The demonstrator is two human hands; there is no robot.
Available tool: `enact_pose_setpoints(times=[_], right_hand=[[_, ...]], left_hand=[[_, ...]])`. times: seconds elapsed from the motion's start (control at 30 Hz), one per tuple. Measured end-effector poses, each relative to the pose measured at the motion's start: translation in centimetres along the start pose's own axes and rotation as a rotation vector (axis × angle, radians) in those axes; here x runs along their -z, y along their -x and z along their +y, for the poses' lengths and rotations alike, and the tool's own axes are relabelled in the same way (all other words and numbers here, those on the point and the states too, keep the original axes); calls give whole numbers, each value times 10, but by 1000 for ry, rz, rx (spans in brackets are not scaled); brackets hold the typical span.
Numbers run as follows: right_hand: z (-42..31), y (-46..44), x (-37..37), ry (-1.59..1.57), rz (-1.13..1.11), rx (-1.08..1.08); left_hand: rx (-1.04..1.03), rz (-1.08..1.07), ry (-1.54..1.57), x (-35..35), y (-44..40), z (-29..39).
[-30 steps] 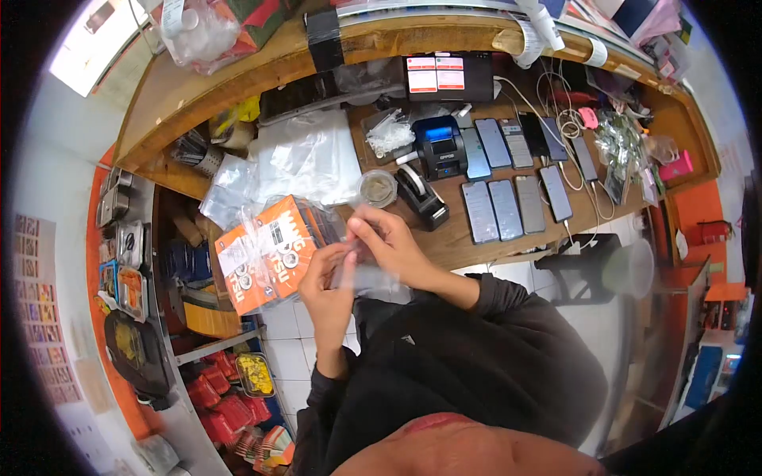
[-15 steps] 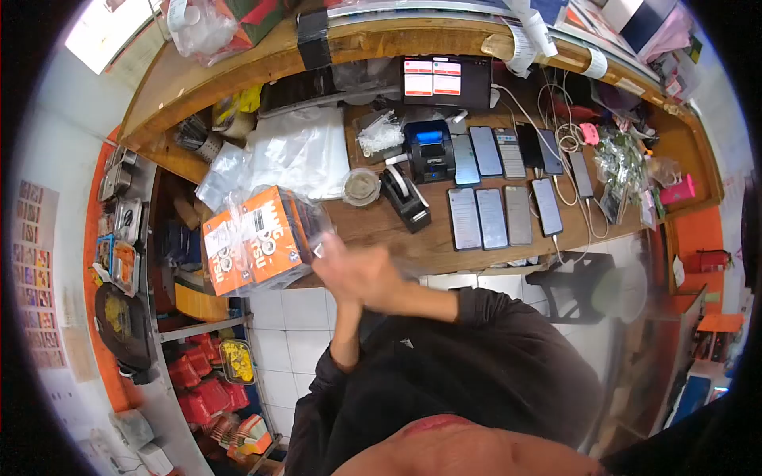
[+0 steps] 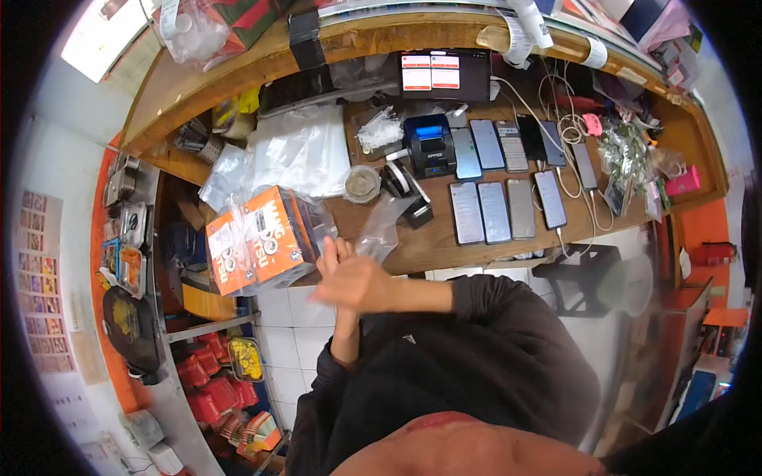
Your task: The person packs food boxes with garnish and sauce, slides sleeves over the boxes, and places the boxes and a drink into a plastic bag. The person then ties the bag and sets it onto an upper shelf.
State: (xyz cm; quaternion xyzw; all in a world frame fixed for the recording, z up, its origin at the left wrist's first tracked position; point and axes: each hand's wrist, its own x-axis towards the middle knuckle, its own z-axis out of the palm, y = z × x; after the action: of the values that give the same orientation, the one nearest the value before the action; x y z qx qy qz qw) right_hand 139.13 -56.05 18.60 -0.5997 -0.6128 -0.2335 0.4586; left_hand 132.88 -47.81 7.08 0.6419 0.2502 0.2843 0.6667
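Observation:
My right hand (image 3: 357, 285), smeared by motion, lies across my left hand (image 3: 336, 252) in front of the table edge. Part of my left hand shows above it, with fingers pressed together. A thin clear plastic bag (image 3: 386, 225) rises from between the two hands toward the tape dispenser (image 3: 408, 193). Just left of the hands, an orange box (image 3: 254, 238) printed with black and white letters sits in a clear bag with a knotted top. Behind it lies a stack of clear plastic bags (image 3: 305, 151). A round clear tub (image 3: 362, 184) stands beside the dispenser.
Several phones (image 3: 494, 211) lie in two rows on the right of the wooden table, with white cables. A small printer (image 3: 429, 146) and a lit tablet (image 3: 444, 75) stand at the back. Red packs (image 3: 218, 397) fill a low shelf. A stool (image 3: 579, 278) stands at right.
Both hands have come together and shifted slightly down from the pinching pose. The clear bag now stretches up and right from them. The box and table items have shifted slightly with the camera view.

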Motion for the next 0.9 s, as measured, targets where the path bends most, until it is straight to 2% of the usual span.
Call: enact_pose_setpoints(times=[0.03, 0.13, 0.17, 0.27, 0.3, 0.33, 0.4, 0.43, 0.47, 0.53, 0.57, 0.6, 0.63, 0.67, 0.7, 0.73, 0.77, 0.8, 0.83, 0.87, 0.9], right_hand=[[20, 6, -10, 61, -69, -183], [26, 10, -19, 39, 17, -182], [-2, -1, -9, 161, -207, -43], [22, 4, -26, 85, -174, -150], [36, -6, -18, -107, -79, -375], [22, 0, -25, -118, -87, -381], [-3, 5, -34, -85, 52, -81], [-14, 5, -32, -97, 111, 79], [-5, 2, -30, -102, 117, 75], [29, -7, -21, 20, -180, -364], [18, -10, -16, -1, -180, -301], [12, -7, -19, 2, -178, -289], [-2, -6, -22, -68, -58, -116], [-11, -6, -24, -137, 67, 51], [-3, -10, -25, 299, -357, -240], [7, -10, -22, 309, -355, -234], [16, -5, -21, 174, -270, -227], [21, -3, -20, 38, -183, -218], [-2, -8, -24, 188, -365, -217], [-2, -6, -24, 180, -366, -224], [-2, -2, -25, 203, -338, -191]], left_hand=[[8, -66, 38, 7, -6, -11], [-94, 3, -3, 0, 7, 49], [-100, 10, 1, -7, 4, 52], [82, 322, 141, -12, 5, 66], [277, 15, 233, 3, 5, 85], [287, 26, 231, 8, 4, 85], [70, -128, 333, 5, -12, 74], [14, -23, 228, 8, -7, 64], [-30, 86, 116, 4, -4, 71], [329, 106, 201, -3, 3, 100], [204, 51, 45, 5, 7, 88], [193, 53, 50, 15, -4, 62], [76, -110, 336, 18, -16, 57], [64, -100, 225, 18, -12, 52], [53, -90, 113, 17, -8, 48], [44, -79, 2, 12, -5, 56], [9, 133, 32, -5, 0, 60], [-127, -4, -371, 11, -4, 52], [-315, -83, -751, 24, -8, 53], [-307, -86, -757, 25, -8, 47], [-554, 3, -831, 26, -6, 41]])
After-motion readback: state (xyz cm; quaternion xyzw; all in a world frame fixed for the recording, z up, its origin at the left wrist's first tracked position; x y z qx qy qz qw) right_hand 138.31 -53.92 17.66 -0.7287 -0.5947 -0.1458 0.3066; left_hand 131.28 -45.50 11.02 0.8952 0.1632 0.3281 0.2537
